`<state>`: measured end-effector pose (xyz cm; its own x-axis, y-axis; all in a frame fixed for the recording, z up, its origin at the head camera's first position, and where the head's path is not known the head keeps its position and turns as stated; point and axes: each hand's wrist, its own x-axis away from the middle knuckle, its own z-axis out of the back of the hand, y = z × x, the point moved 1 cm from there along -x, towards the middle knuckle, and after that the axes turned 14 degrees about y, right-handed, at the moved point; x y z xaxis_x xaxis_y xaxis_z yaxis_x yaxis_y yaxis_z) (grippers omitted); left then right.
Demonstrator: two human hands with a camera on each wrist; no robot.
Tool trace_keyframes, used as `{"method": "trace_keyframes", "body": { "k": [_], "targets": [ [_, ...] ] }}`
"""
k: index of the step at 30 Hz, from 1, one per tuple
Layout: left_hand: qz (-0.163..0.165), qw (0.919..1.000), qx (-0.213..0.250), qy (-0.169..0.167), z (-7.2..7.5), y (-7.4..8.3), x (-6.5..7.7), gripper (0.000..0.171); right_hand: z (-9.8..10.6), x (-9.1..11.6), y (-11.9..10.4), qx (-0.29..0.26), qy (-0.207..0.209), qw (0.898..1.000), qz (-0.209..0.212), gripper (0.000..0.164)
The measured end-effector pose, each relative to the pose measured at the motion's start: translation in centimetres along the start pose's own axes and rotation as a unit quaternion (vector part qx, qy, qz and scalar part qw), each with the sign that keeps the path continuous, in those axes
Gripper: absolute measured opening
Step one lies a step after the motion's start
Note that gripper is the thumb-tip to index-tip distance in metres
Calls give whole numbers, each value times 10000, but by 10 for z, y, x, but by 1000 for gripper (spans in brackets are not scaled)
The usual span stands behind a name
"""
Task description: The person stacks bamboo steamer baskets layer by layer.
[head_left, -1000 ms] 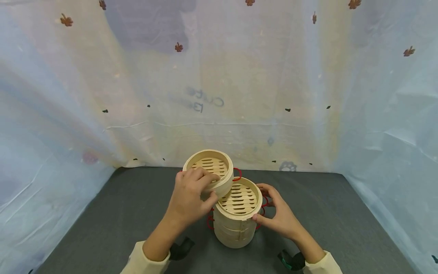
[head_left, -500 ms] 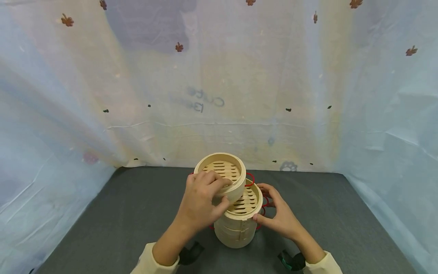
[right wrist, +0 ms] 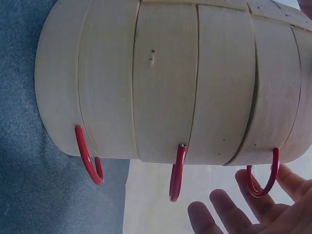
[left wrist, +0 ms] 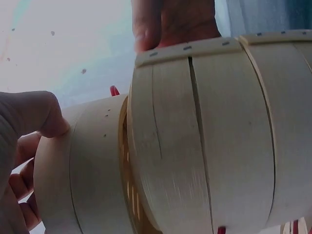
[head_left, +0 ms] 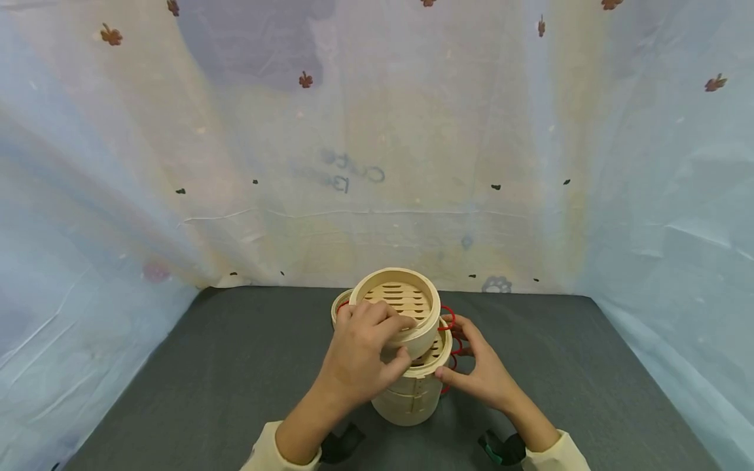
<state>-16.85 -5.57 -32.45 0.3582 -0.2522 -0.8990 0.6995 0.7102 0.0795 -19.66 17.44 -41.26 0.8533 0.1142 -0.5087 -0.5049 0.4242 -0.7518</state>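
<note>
A round bamboo steamer basket [head_left: 406, 294] with a slatted floor is gripped by my left hand [head_left: 362, 356], thumb on the outside and fingers over the rim. It sits slightly left of and above a stack of bamboo steamer baskets [head_left: 405, 409], overlapping its slatted top. In the left wrist view the held basket [left wrist: 95, 131] meets the stack [left wrist: 170, 126] off-centre, with a gap showing slats. My right hand [head_left: 480, 369] holds the top tier's right side, thumb at the front rim; in the right wrist view its fingers spread near a red handle [right wrist: 263, 187].
Behind the held basket, at its left, part of another round bamboo rim [head_left: 337, 307] shows. Red handles [head_left: 446, 388] stick out from the stack's right side. A dark grey tabletop [head_left: 247, 366] lies below, with a pale patterned sheet [head_left: 412, 163] hanging behind.
My left hand has carried the steamer basket rightward and a little nearer, over more of the stack. The rim behind it has come into view. My right hand stays in place.
</note>
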Motion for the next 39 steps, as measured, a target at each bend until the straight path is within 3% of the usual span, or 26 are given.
{"method": "trace_keyframes", "body": {
  "k": [10, 21, 39],
  "targets": [
    [44, 9998, 12, -211, -3, 10, -1, 31, 0, -1, -2, -43, -1, 10000, -42, 78],
    [20, 9992, -110, -387, -9, 19, 0, 32, 2, -1, -1, -8, -46, 9989, -464, 79],
    [-35, 9992, -187, -360, -10, 20, 3, 31, 1, 1, 0, 51, 52, 9995, -306, 78]
  ]
}}
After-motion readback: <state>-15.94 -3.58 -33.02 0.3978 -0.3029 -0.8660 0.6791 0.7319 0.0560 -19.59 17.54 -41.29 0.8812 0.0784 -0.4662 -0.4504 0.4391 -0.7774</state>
